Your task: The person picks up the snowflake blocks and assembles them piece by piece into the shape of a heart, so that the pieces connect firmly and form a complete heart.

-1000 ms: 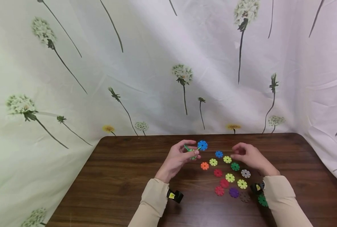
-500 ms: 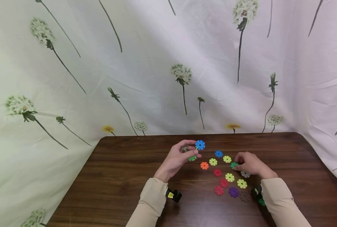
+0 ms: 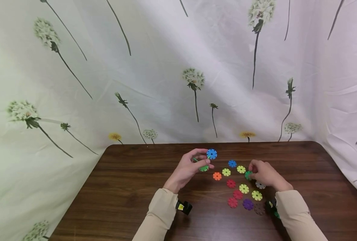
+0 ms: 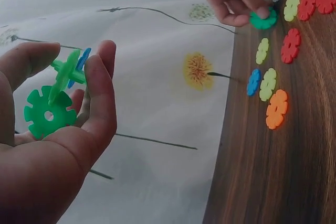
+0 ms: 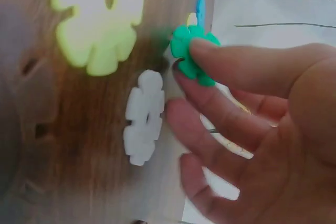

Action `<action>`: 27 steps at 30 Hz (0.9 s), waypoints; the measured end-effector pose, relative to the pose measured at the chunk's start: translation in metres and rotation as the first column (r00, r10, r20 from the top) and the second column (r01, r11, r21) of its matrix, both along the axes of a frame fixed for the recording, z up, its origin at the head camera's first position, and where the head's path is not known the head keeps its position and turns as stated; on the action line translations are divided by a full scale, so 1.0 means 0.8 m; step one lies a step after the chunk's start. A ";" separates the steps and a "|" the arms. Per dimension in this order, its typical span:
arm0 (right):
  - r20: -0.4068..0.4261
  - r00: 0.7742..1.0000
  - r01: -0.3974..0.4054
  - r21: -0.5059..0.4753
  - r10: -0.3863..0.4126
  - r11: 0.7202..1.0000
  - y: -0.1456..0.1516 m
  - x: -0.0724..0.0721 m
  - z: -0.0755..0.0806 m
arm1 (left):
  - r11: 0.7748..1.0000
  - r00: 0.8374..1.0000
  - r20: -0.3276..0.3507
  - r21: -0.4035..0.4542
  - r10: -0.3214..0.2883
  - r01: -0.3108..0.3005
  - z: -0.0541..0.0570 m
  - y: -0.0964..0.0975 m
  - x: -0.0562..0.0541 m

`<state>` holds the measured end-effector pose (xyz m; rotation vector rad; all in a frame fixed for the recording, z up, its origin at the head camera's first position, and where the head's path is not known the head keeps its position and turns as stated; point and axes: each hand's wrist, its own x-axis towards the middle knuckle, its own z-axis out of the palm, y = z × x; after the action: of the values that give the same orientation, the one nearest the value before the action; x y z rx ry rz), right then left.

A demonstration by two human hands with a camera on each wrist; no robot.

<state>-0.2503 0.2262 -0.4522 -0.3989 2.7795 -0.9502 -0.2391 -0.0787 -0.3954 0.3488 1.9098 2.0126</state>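
Observation:
Above the table, my left hand [image 3: 187, 169] holds several slotted plastic discs joined together. A blue disc [image 3: 209, 153] stands up at the fingertips, and a green disc [image 4: 37, 116] hangs below a lighter green one [image 4: 66, 71] set crosswise. Thumb and fingers pinch this joined piece from both sides. My right hand [image 3: 265, 174] pinches a green slotted disc [image 5: 181, 43] between thumb and index finger, its other fingers loosely bent. That disc tilts at the table surface; whether it still touches the wood I cannot tell. A grey-white disc [image 5: 144, 116] lies just under the right hand.
Loose discs lie on the brown wooden table [image 3: 130, 187]: blue [image 3: 230, 163], orange [image 3: 215, 176], purple [image 3: 245, 204], brown [image 3: 256, 210], several red [image 3: 229, 183] and yellow-green ones [image 3: 241, 189]. Another green disc [image 3: 276, 215] is partly hidden by the right wrist camera. Flowered cloth [image 3: 166, 100] hangs behind.
My right hand has come down from beside the yellow-green disc and taken the green disc between thumb and finger. The left hand has turned its joined discs slightly.

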 end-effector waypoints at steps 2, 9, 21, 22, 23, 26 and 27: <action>-0.045 0.999 0.016 -0.011 -0.017 1.000 -0.001 0.000 0.001 | 1.000 1.000 -0.003 -0.007 0.002 -0.002 0.000 0.000 0.000; -0.184 0.979 0.068 -0.127 -0.091 0.990 -0.014 0.004 0.020 | 0.999 1.000 -0.020 -0.028 0.015 -0.016 -0.003 -0.001 -0.002; -0.380 0.922 -0.053 -0.318 -0.077 0.947 -0.072 0.028 0.048 | 1.000 0.999 -0.047 -0.026 -0.013 0.012 -0.002 -0.002 -0.002; -0.396 0.916 -0.065 -0.323 -0.072 0.944 -0.076 0.029 0.049 | 1.000 0.999 -0.048 -0.027 -0.014 0.013 -0.001 -0.002 -0.002; -0.411 0.909 -0.077 -0.328 -0.068 0.941 -0.080 0.031 0.050 | 0.999 0.999 -0.050 -0.031 -0.015 0.014 -0.001 -0.002 -0.002; -0.446 0.893 -0.107 -0.339 -0.059 0.935 -0.090 0.035 0.052 | 0.999 0.998 -0.053 -0.039 -0.015 0.013 -0.001 -0.002 0.000; -0.453 0.890 -0.115 -0.342 -0.056 0.932 -0.092 0.036 0.053 | 0.999 0.998 -0.054 -0.039 -0.016 0.014 0.000 -0.002 0.000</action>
<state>-0.2215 0.1524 -0.4100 -0.8153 2.9747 -1.5473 -0.2388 -0.0807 -0.3958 0.4106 1.9693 1.9730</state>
